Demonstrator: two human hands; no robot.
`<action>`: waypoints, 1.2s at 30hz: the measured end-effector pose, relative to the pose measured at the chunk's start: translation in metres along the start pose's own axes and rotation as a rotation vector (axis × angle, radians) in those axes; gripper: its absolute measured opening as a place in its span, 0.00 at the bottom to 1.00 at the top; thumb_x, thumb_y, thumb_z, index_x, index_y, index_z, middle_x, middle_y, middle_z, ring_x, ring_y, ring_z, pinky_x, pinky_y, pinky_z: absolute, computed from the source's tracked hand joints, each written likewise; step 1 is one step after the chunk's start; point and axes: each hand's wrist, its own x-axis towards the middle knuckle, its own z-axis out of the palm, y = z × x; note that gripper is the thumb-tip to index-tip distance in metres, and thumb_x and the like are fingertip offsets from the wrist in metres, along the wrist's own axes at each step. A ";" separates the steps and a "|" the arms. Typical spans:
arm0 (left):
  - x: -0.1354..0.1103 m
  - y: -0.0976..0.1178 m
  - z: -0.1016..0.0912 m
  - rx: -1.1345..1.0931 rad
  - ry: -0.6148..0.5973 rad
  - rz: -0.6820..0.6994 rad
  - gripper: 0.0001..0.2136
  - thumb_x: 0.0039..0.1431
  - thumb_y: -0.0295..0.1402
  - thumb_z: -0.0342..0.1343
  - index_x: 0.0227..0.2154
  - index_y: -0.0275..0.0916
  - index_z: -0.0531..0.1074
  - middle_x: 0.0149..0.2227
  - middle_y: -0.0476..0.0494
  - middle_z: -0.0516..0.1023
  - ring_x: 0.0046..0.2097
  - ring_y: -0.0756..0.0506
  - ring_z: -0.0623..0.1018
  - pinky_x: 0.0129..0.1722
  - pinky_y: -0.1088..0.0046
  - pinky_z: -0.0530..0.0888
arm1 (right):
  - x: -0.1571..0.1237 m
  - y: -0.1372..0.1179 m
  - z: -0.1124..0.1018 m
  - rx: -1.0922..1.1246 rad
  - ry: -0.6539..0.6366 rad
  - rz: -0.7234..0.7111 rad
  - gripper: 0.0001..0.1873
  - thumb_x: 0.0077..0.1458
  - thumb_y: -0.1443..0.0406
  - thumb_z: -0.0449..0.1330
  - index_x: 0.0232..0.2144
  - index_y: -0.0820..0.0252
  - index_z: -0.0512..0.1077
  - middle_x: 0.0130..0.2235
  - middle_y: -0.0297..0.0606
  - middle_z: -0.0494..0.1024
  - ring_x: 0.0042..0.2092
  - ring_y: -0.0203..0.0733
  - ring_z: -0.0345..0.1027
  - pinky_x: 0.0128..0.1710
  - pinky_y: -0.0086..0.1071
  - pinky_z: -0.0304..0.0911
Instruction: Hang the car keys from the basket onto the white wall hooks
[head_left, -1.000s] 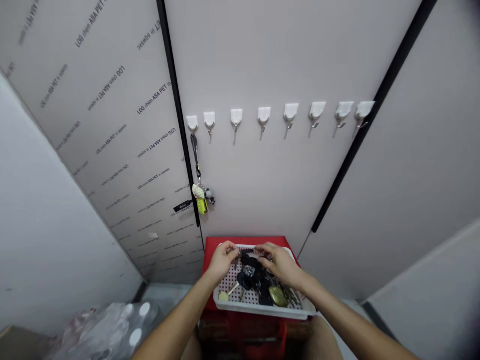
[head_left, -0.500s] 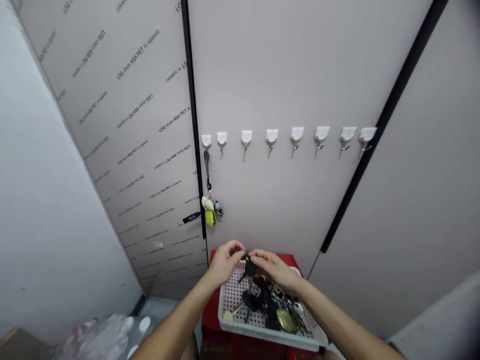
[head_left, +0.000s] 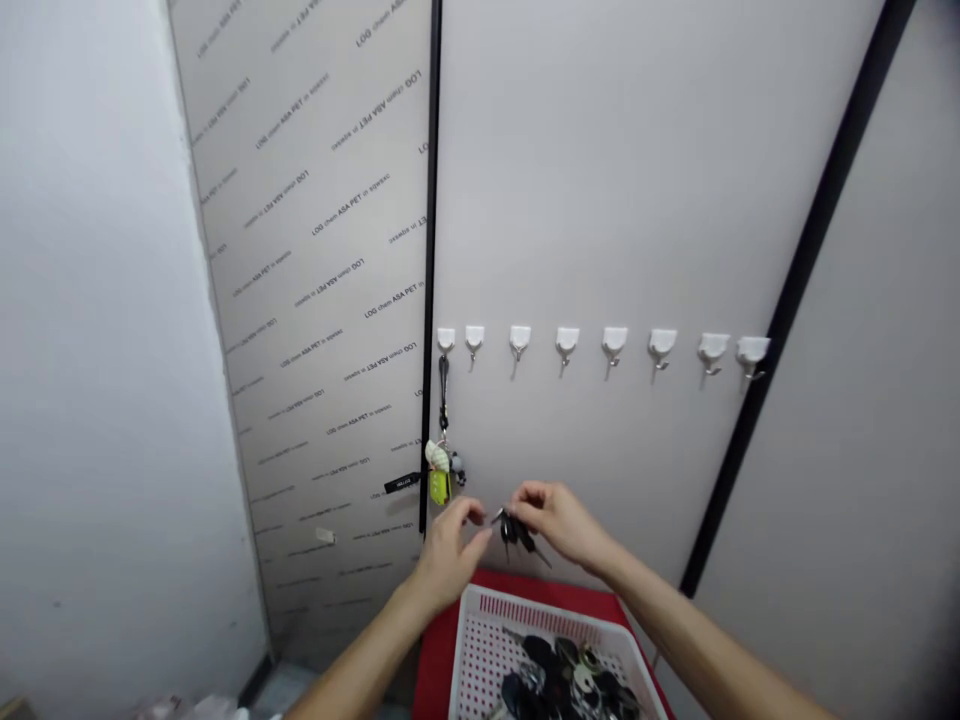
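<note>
Two sets of fingers showing: right hand (head_left: 559,520) is pinching a small key bunch (head_left: 516,532) between thumb and fingers; left hand (head_left: 450,555) is keeping thumb and forefinger parted just beside it, contact unclear. Bunch is hanging clear of the white basket (head_left: 460,640), where more keys (head_left: 559,678) are lying heaped. Beyond, eight hooks (head_left: 568,340) are lining the panel (head_left: 600,180), leftmost bearing a keychain (head_left: 439,487).
</note>
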 end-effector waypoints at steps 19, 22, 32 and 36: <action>0.129 0.043 -0.052 -0.091 0.455 -0.161 0.08 0.41 0.25 0.47 0.29 0.37 0.61 0.31 0.46 0.69 0.28 0.52 0.69 0.31 0.75 0.64 | 0.111 -0.117 -0.035 -0.733 0.549 -0.246 0.13 0.44 0.67 0.46 0.24 0.64 0.70 0.26 0.42 0.73 0.29 0.37 0.64 0.28 0.26 0.55; 0.129 0.041 -0.051 -0.068 0.404 -0.165 0.11 0.41 0.24 0.47 0.32 0.36 0.61 0.34 0.44 0.69 0.30 0.51 0.69 0.33 0.73 0.64 | 0.115 -0.119 -0.034 -0.837 0.537 -0.202 0.14 0.44 0.68 0.45 0.24 0.65 0.71 0.27 0.45 0.73 0.30 0.39 0.64 0.29 0.28 0.55; 0.017 0.012 0.007 0.009 0.153 -0.094 0.13 0.44 0.25 0.44 0.36 0.37 0.59 0.36 0.45 0.65 0.37 0.51 0.66 0.37 0.74 0.64 | 0.027 -0.031 -0.011 -0.728 0.202 -0.298 0.13 0.44 0.67 0.46 0.29 0.63 0.69 0.29 0.39 0.73 0.30 0.34 0.64 0.30 0.24 0.54; -0.051 -0.015 0.054 0.163 -0.324 -0.184 0.12 0.42 0.26 0.45 0.34 0.37 0.62 0.37 0.45 0.66 0.39 0.49 0.65 0.40 0.73 0.62 | -0.041 0.058 0.021 -0.739 -0.179 0.023 0.11 0.42 0.68 0.47 0.24 0.62 0.70 0.24 0.38 0.73 0.25 0.34 0.63 0.25 0.25 0.53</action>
